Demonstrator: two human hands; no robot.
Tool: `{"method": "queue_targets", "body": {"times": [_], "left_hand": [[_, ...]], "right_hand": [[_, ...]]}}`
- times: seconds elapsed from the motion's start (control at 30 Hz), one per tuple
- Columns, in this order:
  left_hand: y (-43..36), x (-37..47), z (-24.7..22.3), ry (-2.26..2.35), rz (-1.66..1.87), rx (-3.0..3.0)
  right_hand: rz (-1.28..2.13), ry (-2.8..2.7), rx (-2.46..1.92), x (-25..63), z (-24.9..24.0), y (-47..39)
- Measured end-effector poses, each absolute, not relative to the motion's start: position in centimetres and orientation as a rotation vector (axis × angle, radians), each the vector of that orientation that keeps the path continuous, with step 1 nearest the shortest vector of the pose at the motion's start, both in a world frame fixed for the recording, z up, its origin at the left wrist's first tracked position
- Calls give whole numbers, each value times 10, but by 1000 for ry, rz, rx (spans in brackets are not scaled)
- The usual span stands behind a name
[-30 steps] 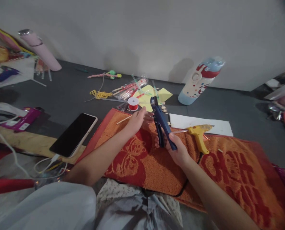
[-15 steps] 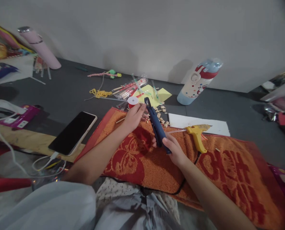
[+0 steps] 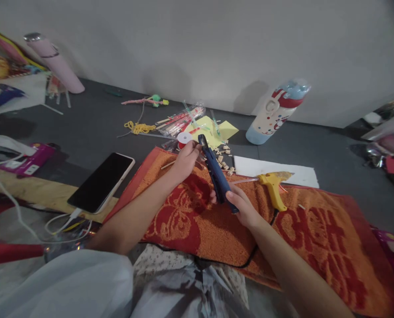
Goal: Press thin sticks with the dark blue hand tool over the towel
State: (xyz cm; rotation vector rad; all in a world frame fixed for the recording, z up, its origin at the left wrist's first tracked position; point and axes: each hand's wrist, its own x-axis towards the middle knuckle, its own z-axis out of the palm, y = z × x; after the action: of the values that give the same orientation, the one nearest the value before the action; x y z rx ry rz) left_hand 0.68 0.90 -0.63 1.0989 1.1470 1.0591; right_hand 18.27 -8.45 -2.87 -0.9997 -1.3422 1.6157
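Note:
My right hand is wrapped round the handles of dark blue pliers, which point up and away from me over the orange towel. Close beside their jaws, the fingers of my left hand are pinched together. Whatever lies between those fingertips is too small to make out. Short cut pieces of wooden stick are scattered just beyond the pliers. A white-and-red spool stands behind my left hand. To the right, a yellow hot glue gun rests on the towel and the edge of a white board.
A smartphone on a charging cable lies at left, near a purple power strip. Behind are bagged sticks, yellow paper and yellow yarn. A printed bottle and pink flask stand along the wall.
Almost nothing differs. My hands and the pliers keep nearly the same pose, and the whole view has shifted only slightly.

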Motion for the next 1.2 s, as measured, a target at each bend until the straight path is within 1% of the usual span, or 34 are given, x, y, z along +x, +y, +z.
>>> {"method": "queue_targets", "body": {"times": [0.2,0.5,0.97,1.2], "left_hand": [[9,9,-7,1095,1096,998],[11,9,-14,1094,1094,1005],[10,7,-15,952,1139,973],[9,8,-14,887,1178,965]], "right_hand": [[1619,-1349,-1005,184,-28,-84],[1619,-1400,-973,183,-25,-85],[1746,-1385,-835,193,-42,-84],[1671,-1385,-863,188,-31,-86]]}}
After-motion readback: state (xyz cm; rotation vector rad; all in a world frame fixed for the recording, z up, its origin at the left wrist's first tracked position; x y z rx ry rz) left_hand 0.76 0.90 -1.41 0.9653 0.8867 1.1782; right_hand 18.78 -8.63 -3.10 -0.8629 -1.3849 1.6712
